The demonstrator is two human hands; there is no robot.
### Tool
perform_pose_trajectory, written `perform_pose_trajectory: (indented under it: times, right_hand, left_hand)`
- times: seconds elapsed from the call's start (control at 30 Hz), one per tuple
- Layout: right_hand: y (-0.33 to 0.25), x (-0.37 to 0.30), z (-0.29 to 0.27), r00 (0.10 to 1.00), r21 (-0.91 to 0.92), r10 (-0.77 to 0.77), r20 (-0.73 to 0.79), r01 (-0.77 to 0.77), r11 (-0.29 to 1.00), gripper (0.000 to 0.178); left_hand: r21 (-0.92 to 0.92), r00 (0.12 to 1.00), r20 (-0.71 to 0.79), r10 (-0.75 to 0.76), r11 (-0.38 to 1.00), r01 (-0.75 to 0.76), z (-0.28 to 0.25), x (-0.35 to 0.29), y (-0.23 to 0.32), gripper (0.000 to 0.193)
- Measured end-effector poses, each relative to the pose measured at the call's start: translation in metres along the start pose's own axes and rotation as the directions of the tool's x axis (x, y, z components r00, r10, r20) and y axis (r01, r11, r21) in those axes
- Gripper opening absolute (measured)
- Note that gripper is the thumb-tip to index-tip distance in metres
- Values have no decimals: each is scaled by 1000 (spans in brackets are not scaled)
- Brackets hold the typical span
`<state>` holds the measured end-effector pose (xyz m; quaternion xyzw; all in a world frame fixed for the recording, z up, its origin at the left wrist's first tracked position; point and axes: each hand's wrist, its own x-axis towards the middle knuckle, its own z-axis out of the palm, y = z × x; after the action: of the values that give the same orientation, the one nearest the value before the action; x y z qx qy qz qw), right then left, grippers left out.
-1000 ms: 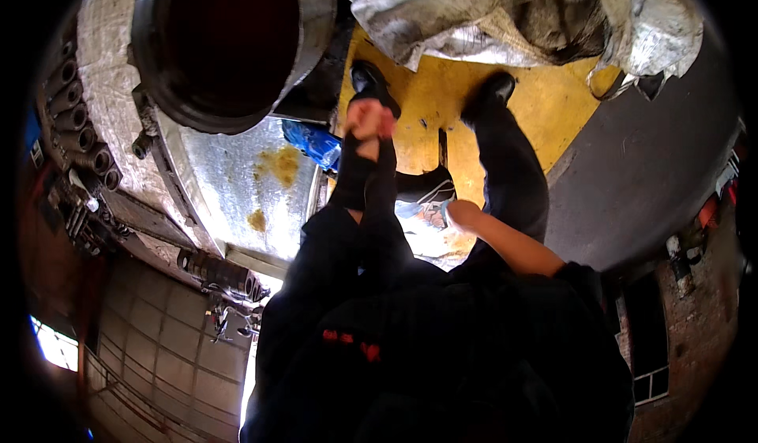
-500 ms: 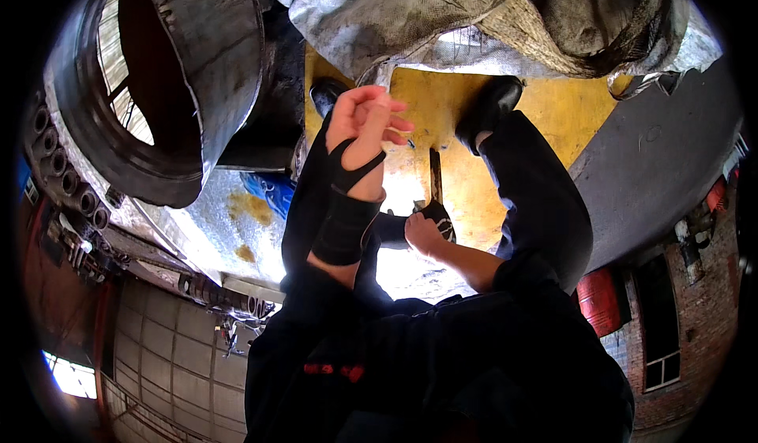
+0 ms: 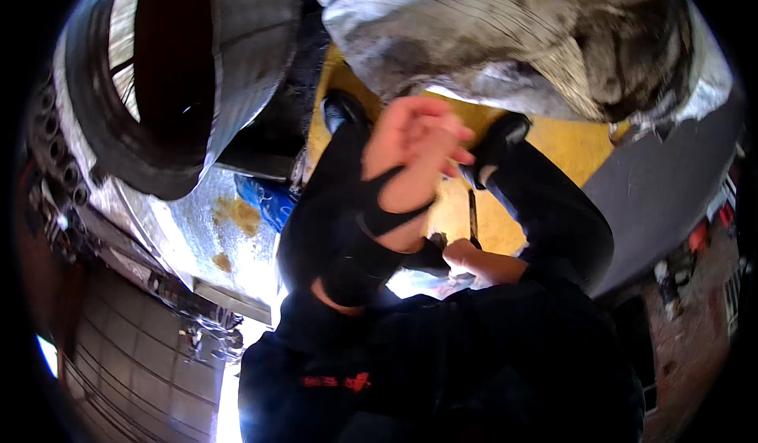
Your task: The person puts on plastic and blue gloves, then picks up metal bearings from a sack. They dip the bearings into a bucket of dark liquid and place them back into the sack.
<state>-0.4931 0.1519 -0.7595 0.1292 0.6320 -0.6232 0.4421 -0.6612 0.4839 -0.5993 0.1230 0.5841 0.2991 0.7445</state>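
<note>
My left hand is raised over my lap, blurred by motion. Its fingers are loosely curled with gaps at the tips, and I see nothing in it. A black wrist brace wraps that wrist and the base of the thumb. Lower and to the right, my right hand is closed between my thighs, against something dark that it mostly hides. Just beyond its knuckles a thin dark rod points away from me; whether the hand grips the rod I cannot tell.
A soiled, whitish woven bag lies across the far side, beyond my shoes. At the left stands a large metal cylinder with an open end. Beside my left thigh are a blue wrapper and a stained metal surface. Yellow floor shows beneath my feet.
My left hand has swung right and come closer to the camera. My right hand sits slightly lower and further right. The whole view has shifted a little.
</note>
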Motion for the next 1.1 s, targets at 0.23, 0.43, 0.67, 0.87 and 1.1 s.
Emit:
perform_pose_trajectory:
  times: [0.23,0.43,0.67,0.87,1.1]
  right_hand:
    - [47,4,-54,995,-389,-74,-63,44,920,27]
    - [35,-50,-154,813,-592,-176,-555,-238,770,23]
    - [-15,-248,-150,173,28,119,-978,-454,890,26]
    - [47,-318,-56,-267,266,153,-951,-461,847,28]
    - [47,-279,-40,-396,260,39,-918,-523,812,30]
  left_hand:
    - [49,914,97,394,916,-399,17,-17,-29,39]
    - [200,571,77,818,548,-812,17,-35,-25,33]
    - [486,444,-132,886,448,-750,-113,-170,-59,20]
    - [873,593,-289,751,461,-159,-282,-144,-272,48]
    - [974,348,-193,917,222,-46,-296,-72,-312,72]
